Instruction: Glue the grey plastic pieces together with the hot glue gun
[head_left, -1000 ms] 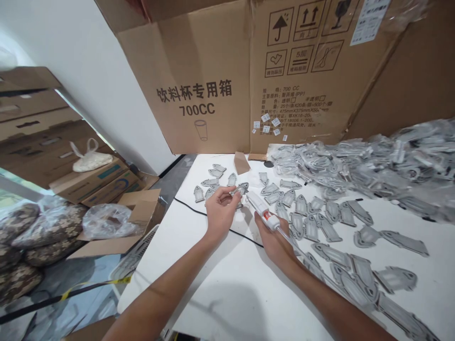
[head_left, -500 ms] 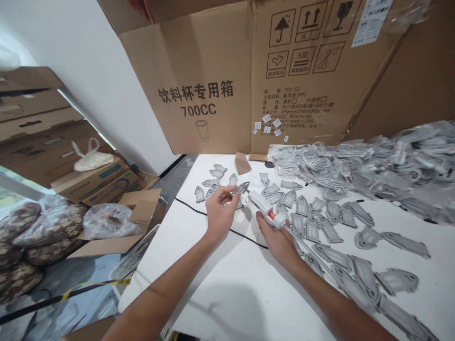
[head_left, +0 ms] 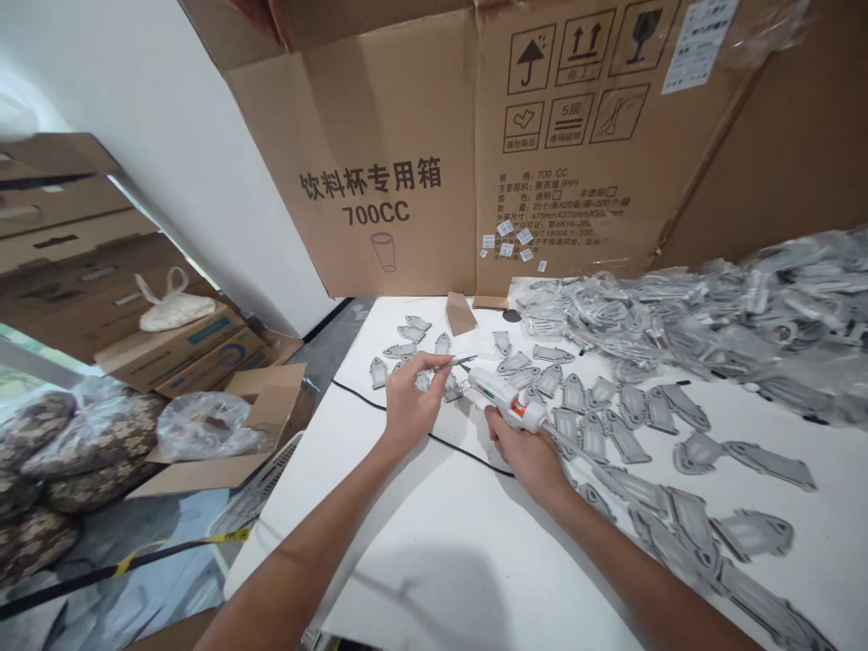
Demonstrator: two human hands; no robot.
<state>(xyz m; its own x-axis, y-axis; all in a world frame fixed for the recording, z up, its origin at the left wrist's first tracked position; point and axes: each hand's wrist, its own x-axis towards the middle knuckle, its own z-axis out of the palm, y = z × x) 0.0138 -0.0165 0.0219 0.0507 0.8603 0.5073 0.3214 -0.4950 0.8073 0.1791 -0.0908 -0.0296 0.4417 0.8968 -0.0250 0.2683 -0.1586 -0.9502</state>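
Between the thumb and fingers of my left hand (head_left: 411,402) is a small flat grey piece (head_left: 448,363), seen nearly edge-on. My right hand (head_left: 527,457) is closed around a white hot glue gun (head_left: 494,387) with an orange part near its grip. The gun's nozzle points left, close to the tip of the grey piece; whether they touch I cannot tell. Similar grey pieces (head_left: 572,394), pointed at one end, lie spread on the white table (head_left: 407,533), several behind my left hand and many to the right of the gun.
At the back right is a heap of plastic-wrapped grey items (head_left: 624,312). A large cardboard box (head_left: 400,108) stands behind the table. A black cable (head_left: 467,457) crosses the tabletop. Left of the table are an opened carton (head_left: 271,398) and camouflage-patterned bundles (head_left: 101,452).
My left hand has turned the grey piece from showing its face to nearly edge-on. The glue gun's nozzle has moved slightly left. The whole view has shifted slightly.
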